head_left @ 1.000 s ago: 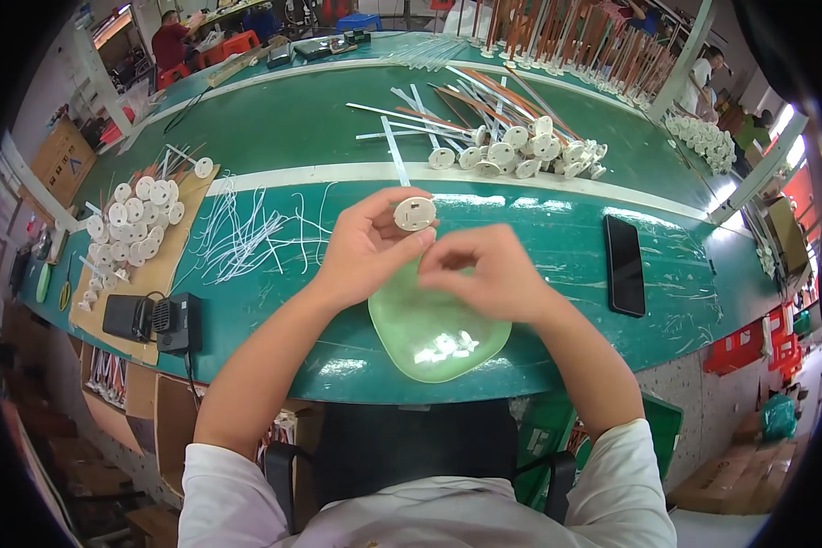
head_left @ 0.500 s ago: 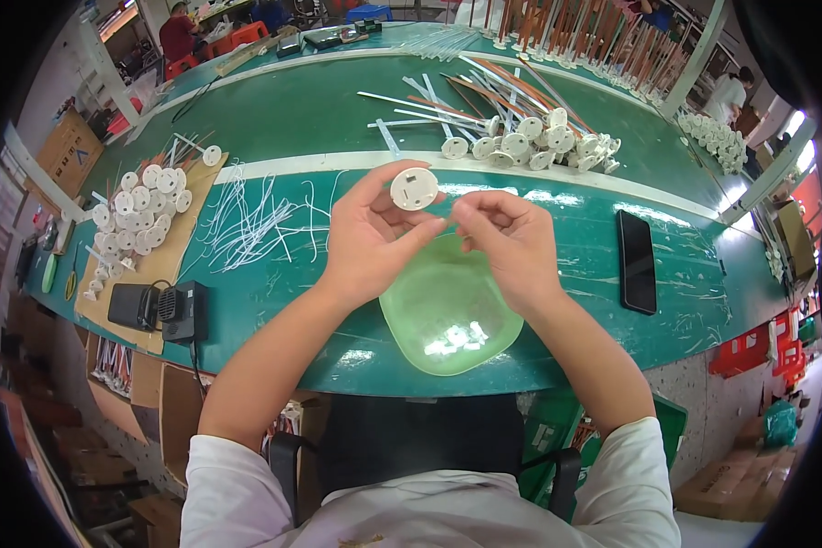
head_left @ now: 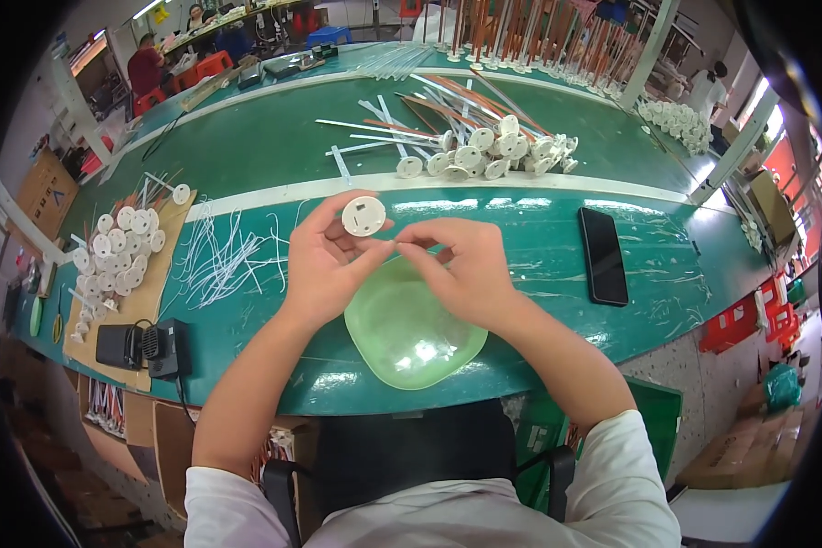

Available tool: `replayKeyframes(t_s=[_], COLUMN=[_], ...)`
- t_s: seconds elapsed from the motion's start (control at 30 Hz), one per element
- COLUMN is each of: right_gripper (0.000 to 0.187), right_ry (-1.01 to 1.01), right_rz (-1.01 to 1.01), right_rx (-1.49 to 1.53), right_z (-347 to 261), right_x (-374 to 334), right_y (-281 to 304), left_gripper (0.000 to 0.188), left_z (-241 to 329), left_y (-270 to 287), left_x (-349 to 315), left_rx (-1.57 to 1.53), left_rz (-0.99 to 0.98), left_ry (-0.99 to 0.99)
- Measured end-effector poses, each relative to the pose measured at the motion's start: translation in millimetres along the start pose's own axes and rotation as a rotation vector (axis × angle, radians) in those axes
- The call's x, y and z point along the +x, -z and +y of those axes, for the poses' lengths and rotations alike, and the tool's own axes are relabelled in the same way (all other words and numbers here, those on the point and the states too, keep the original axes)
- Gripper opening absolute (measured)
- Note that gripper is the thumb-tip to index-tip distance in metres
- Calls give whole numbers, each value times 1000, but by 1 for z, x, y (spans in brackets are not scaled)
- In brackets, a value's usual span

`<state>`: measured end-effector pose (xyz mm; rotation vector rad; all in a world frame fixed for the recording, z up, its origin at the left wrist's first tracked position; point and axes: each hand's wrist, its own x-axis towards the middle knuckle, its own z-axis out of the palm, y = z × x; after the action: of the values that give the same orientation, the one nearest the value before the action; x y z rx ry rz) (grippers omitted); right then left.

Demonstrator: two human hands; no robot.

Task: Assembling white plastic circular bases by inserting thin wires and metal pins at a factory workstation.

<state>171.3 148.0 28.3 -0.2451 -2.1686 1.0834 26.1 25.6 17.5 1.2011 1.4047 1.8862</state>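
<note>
disc (head_left: 363, 216) sits in half-curled left hand (head_left: 324, 265); right hand (head_left: 466, 260), fingertips pinched, contents unclear, has drawn closer, so both apparently work together just below the disc.

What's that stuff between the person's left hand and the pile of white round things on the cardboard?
Going from the pile to the left hand, the head view shows a bit of brown cardboard, then thin white strands on the green table.
</note>
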Motion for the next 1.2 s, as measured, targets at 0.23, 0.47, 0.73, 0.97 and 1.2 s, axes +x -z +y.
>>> replayKeyframes(t_s=[0.23,0.47,0.73,0.97,1.2], right_gripper=[13,14,14,18,16], right_ry=[-20,-35,-25,-68,-56], right_rz=[-100,-112,-109,-97,-59], right_rx=[-18,-59,-124,8,102], right_z=[2,2,4,-1,-1], right_x=[1,1,1,1,-2], right_y=[7,7,13,7,5], left_gripper=[36,33,33,35,35], left_z=[5,1,2,3,4], left_y=[5,5,12,3,-2], left_x=[1,1,4,0,-1], left_rx=[170,314,219,162,194], left_rz=[-47,-40,40,34,30], left_ry=[94,-39,-46,-36,-66])
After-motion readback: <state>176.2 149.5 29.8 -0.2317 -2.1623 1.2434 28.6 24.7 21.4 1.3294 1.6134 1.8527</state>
